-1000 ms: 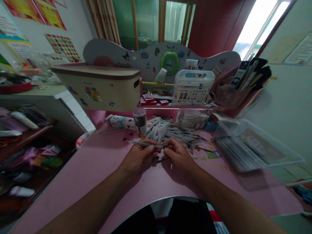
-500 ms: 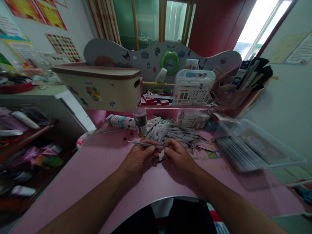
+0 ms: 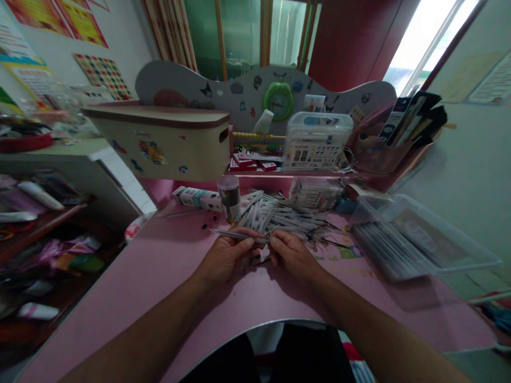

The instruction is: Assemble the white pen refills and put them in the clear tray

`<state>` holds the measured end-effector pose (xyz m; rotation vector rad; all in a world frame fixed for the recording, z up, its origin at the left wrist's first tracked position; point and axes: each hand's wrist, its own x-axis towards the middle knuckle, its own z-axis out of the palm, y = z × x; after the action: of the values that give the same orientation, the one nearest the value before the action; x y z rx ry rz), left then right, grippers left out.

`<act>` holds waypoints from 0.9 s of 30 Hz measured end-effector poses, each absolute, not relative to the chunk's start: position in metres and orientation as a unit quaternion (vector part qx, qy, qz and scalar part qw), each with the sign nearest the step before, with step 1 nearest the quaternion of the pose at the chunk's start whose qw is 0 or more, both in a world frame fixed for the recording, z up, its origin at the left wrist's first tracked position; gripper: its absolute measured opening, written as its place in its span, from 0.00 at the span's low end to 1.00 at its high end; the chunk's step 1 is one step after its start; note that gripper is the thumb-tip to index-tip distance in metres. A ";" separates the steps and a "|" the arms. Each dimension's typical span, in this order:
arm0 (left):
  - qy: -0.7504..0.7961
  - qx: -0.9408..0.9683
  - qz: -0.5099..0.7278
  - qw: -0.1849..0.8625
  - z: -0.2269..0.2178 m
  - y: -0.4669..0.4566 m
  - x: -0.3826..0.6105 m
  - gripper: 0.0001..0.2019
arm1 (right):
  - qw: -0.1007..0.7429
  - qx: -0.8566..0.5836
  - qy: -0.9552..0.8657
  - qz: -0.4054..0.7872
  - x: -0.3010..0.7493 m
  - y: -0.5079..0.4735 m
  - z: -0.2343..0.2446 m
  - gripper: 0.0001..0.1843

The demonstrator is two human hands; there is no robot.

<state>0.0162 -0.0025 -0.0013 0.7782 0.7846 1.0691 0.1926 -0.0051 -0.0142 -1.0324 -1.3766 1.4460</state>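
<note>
Between thumb and fingers, my left hand (image 3: 229,255) holds a slim grey pen (image 3: 235,234), its pointed tip toward the left. My right hand (image 3: 289,251) pinches the pen's right end, where the fingertips cover it. Just beyond both hands lies a heap of white pen barrels (image 3: 275,215), with thin dark refills (image 3: 335,243) sticking out at its right side. A clear plastic cup (image 3: 229,197) with dark contents stands left of the heap. Small dark pieces lie on the pink desk (image 3: 167,287) under and beside my hands.
On the right sits a clear plastic bin (image 3: 451,244) with rows of grey pens in it. A long printed box (image 3: 197,198) lies at the back left. Above, the shelf carries a cream storage box (image 3: 167,146), a clear carry case (image 3: 317,141) and a pink holder (image 3: 379,151).
Both hands keep their grip on the pen. My right fingers have shifted slightly at its right end; otherwise the scene looks the same.
</note>
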 end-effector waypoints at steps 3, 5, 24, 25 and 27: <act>0.373 0.374 0.498 0.688 0.003 0.000 0.010 0.14 | 0.460 -0.417 -0.502 0.602 0.190 -0.005 -0.018 0.17; 0.390 0.391 0.537 0.638 0.007 0.005 0.004 0.14 | 0.495 -0.422 -0.468 0.598 0.188 -0.004 -0.021 0.12; 0.461 0.420 0.620 0.476 0.011 0.012 -0.002 0.17 | 0.227 -0.359 -0.903 0.074 0.168 -0.015 -0.028 0.08; 0.462 0.421 0.616 0.480 0.010 0.012 -0.002 0.17 | 0.220 -0.357 -0.906 0.062 0.167 -0.014 -0.029 0.08; 0.464 0.426 0.609 0.482 0.010 0.012 -0.002 0.18 | 0.216 -0.351 -0.910 0.048 0.167 -0.013 -0.031 0.08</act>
<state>-0.0015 0.0119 0.0097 1.0393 1.1302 1.4848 0.1668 -0.0125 -0.0310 -0.9717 -2.5215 0.1333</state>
